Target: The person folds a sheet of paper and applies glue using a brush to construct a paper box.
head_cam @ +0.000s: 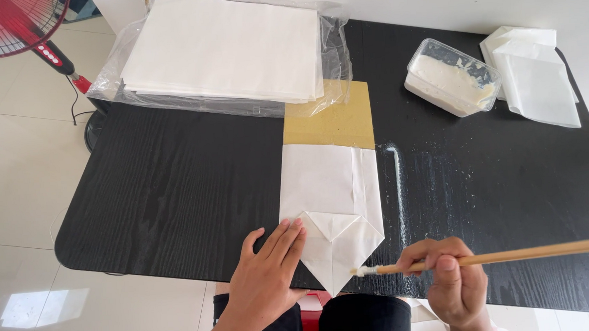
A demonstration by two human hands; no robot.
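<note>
Head view: black table (pixel 173 186), white tile floor (pixel 15 169); left hand (pixel 270 272) flat, right hand (pixel 451 278) pinching brush (pixel 518 254).

Left hand (pixel 268 269) lies flat, palm down, lower centre of frame; right hand (pixel 451 278) curls closed, fingers (pixel 428 251) pinched, lower right.

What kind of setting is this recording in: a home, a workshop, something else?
Probably a home room used for simple paper-bag making. A black table stands on pale glossy floor tiles beside a red pedestal fan; on it lie a plastic-wrapped stack of white sheets and a tub of white paste.
</note>
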